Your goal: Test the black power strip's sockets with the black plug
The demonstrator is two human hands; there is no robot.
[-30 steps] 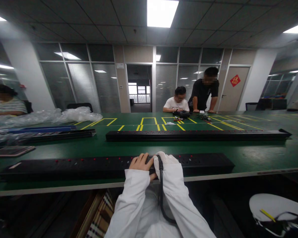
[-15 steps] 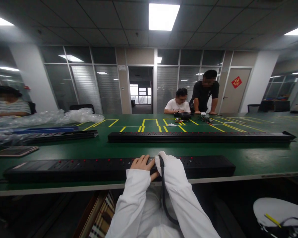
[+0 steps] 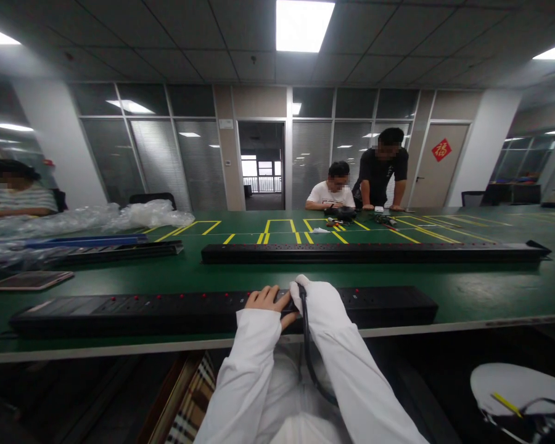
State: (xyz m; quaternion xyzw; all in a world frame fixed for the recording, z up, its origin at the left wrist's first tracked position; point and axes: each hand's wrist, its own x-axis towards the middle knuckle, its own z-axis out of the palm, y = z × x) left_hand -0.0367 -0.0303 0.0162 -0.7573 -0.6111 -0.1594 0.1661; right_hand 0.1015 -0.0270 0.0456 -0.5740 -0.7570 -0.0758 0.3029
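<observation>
A long black power strip with a row of red buttons lies along the near edge of the green table. My bare left hand grips it near the middle, fingers over the top and thumb on the near side. Right beside it, my right hand, in a white glove, is closed around a black cable over the same strip. The cable hangs down past my right sleeve toward my lap. Whatever lies at its end is hidden by the fingers.
A second long power strip lies farther back. To the left are a tablet-like device, black metal profiles and clear plastic wrap. Two people are across the table, another at far left. A white stool stands lower right.
Both hands stay at the same place on the strip, the right wrist turned slightly. The view has shifted a little.
</observation>
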